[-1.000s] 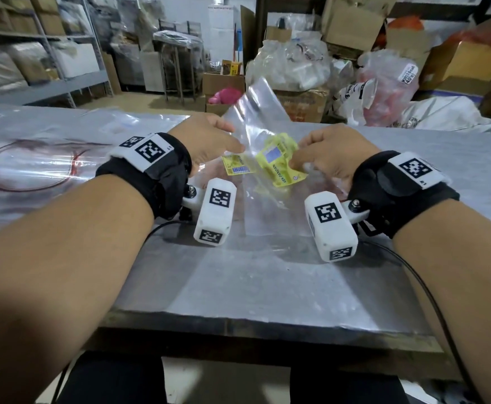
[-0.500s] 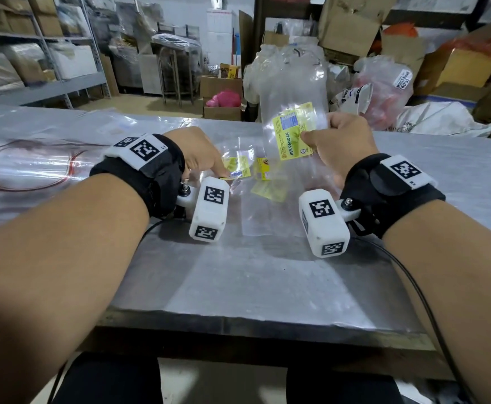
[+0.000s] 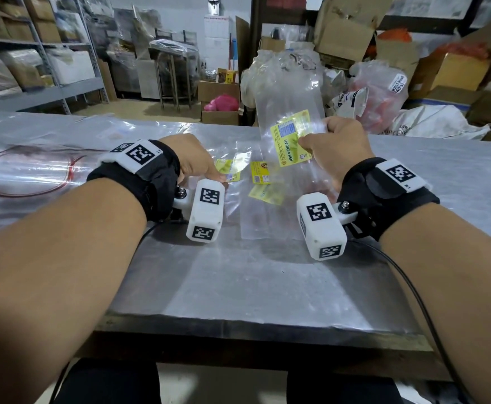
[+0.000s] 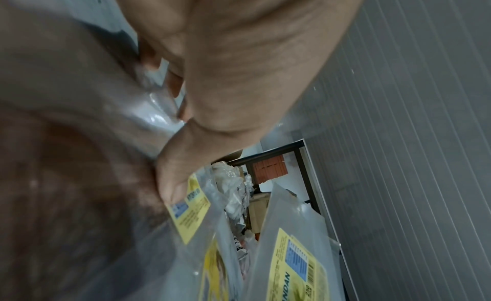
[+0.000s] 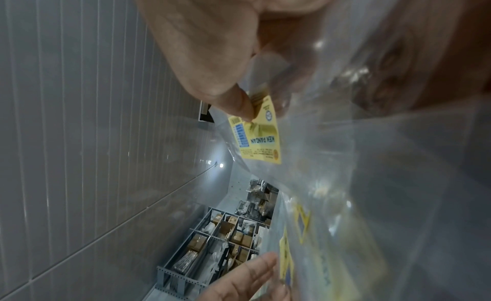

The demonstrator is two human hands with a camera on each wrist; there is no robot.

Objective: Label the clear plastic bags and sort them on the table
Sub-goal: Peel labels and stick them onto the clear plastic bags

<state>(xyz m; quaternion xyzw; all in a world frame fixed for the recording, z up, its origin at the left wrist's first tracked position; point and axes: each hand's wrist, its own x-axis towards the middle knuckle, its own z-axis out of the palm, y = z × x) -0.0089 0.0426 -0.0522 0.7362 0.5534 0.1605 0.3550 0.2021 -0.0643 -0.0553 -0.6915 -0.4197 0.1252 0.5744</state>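
Right of centre in the head view: right hand (image 3: 336, 147) raised off the steel table (image 3: 238, 287), thumb and fingers clamped on a clear plastic bag (image 3: 289, 91) at its yellow "KEK PANDAN" label (image 3: 292, 139), bag standing upright above the tabletop. Left of centre: left hand (image 3: 193, 158) low on the table, thumb pinching another labelled clear bag (image 3: 232, 170) by its yellow sticker. Between both hands: more labelled bags (image 3: 263, 185) lying flat. Far left: a red band (image 3: 25, 170) under plastic sheeting.

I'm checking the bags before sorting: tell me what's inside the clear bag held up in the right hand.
The raised clear bag looks empty; only the yellow label shows on it. The right hand covers its edge.
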